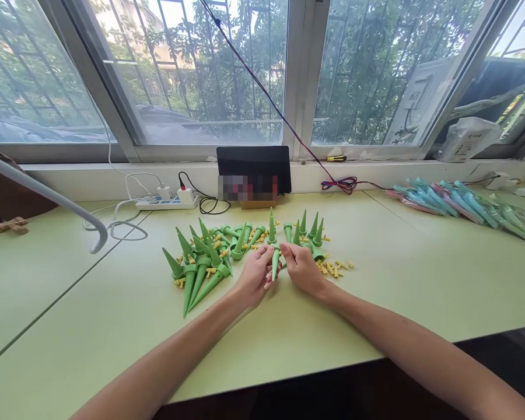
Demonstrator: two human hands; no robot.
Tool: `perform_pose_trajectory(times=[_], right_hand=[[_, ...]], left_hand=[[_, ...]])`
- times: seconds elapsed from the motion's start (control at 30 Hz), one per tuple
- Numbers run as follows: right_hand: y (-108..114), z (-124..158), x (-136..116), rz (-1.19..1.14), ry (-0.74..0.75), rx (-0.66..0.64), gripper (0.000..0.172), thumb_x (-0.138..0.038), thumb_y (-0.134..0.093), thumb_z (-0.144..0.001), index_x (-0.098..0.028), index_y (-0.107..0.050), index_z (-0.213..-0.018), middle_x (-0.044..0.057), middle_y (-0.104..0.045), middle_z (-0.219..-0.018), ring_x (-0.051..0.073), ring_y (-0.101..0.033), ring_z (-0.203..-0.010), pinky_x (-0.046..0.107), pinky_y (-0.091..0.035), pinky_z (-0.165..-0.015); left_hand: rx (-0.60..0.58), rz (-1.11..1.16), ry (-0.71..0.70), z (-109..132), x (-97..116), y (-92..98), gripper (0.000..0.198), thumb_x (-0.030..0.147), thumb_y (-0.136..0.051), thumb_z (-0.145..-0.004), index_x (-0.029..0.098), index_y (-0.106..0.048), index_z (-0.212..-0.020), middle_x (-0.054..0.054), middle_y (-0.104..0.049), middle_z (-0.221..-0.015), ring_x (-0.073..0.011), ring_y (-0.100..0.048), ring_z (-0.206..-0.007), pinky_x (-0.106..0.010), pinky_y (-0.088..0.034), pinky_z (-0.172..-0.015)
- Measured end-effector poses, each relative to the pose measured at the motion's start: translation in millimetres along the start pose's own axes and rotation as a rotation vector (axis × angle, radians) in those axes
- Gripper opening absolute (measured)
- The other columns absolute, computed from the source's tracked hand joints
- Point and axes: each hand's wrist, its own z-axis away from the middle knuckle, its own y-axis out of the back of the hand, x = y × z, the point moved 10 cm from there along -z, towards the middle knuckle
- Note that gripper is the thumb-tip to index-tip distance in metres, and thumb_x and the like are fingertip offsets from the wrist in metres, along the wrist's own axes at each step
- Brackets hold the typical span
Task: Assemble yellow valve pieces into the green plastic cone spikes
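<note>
My left hand (256,275) and my right hand (301,267) meet at the middle of the pale green table (376,280). Together they pinch one green cone-shaped spike (275,263), which points down toward me. Behind and to the left lies a heap of green cone spikes (205,256), some upright, some lying flat. Small yellow plastic pieces (332,268) are scattered among them, mostly just right of my right hand.
A dark tablet (254,169) leans against the window ledge behind the heap. A white power strip (166,202) with cables lies at the back left. A white lamp arm (48,195) crosses the left. Teal and pink packets (464,204) are piled at the right.
</note>
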Motion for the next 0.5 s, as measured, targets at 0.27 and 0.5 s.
perform_pose_trajectory(times=[0.27,0.5], right_hand=[[-0.1,0.6,10.3,-0.114,-0.131,0.047,0.050,-0.055,-0.040,-0.098,-0.022,-0.035,-0.060,-0.003,-0.037,-0.054,0.013,-0.033,-0.053,0.028,-0.028,-0.053],[-19.4,8.8,32.5,-0.436,-0.418,-0.042,0.055,-0.065,-0.053,-0.089,-0.024,-0.033,-0.060,-0.006,-0.031,-0.048,0.010,-0.027,-0.043,0.027,-0.022,-0.042]], left_hand=[[-0.011,-0.313,-0.305,8.4,24.5,-5.4,0.041,0.059,-0.060,-0.088,0.023,-0.041,-0.094,0.011,-0.050,-0.038,-0.0103,-0.041,-0.025,-0.017,-0.028,-0.028],[0.071,-0.640,-0.482,20.1,42.3,-6.9,0.027,0.049,-0.051,-0.096,0.023,-0.048,-0.102,0.011,-0.052,-0.044,-0.0096,-0.045,-0.032,-0.019,-0.033,-0.038]])
